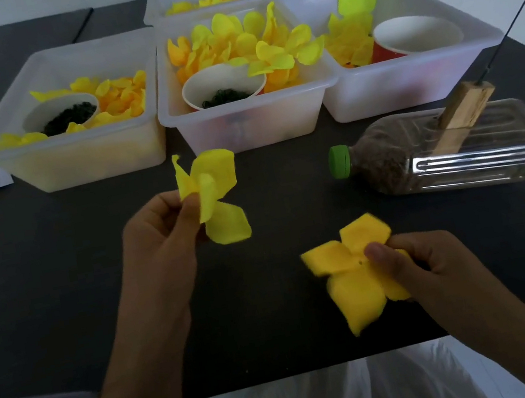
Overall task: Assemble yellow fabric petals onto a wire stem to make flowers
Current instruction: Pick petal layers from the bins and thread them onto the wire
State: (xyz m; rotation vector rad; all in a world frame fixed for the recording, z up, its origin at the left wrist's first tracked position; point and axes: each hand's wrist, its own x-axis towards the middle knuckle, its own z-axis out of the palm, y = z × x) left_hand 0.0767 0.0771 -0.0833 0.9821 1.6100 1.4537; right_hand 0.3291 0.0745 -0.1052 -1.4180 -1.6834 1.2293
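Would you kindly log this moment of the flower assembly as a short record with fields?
left hand: left hand pinches a pale yellow petal piece
right hand: right hand pinches a deeper yellow petal piece
wire stem: wire stem upright in wooden block, bare
stand: bottle lying on its side
supply: petals in bins

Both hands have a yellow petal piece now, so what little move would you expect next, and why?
Probably the right hand carries its petal piece toward the wire standing up from the bottle. The wire looks bare, and that piece shows a small centre hole facing up.
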